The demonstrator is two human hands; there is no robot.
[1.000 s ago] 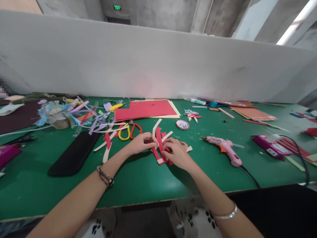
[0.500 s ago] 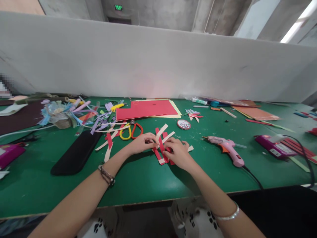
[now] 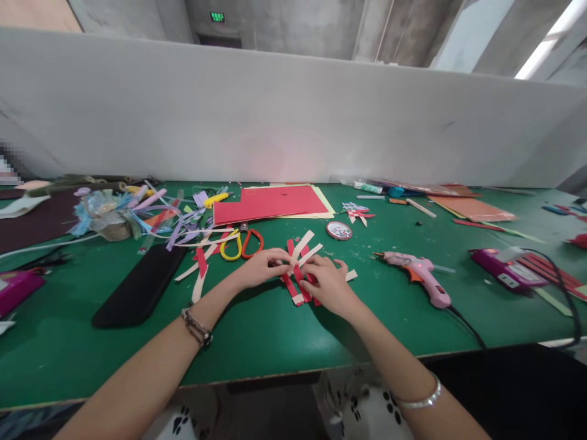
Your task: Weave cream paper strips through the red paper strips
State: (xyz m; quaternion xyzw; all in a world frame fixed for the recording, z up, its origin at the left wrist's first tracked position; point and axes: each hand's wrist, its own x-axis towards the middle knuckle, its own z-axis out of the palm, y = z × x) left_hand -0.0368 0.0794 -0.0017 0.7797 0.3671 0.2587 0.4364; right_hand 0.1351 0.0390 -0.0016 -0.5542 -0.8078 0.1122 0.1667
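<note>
A weave of red and cream paper strips (image 3: 299,269) lies on the green table (image 3: 275,330) in front of me. My left hand (image 3: 260,267) pinches the strips at the weave's left side. My right hand (image 3: 327,282) rests on its right side, fingers curled and pinching a strip. Cream strip ends (image 3: 306,243) stick out beyond my fingers toward the back. Loose red and cream strips (image 3: 200,264) lie to the left, beside scissors with yellow and red handles (image 3: 240,242).
A pink glue gun (image 3: 418,274) with a black cord lies to the right. Red paper sheets (image 3: 270,201) sit behind the weave, a small round tin (image 3: 339,230) nearby. A black case (image 3: 141,285) lies at left, a heap of coloured scraps (image 3: 137,211) behind it. A grey partition (image 3: 293,116) backs the table.
The long cream strip that stood up behind my hands has been bent down onto the weave. Both hands stay at the strips with small finger shifts.
</note>
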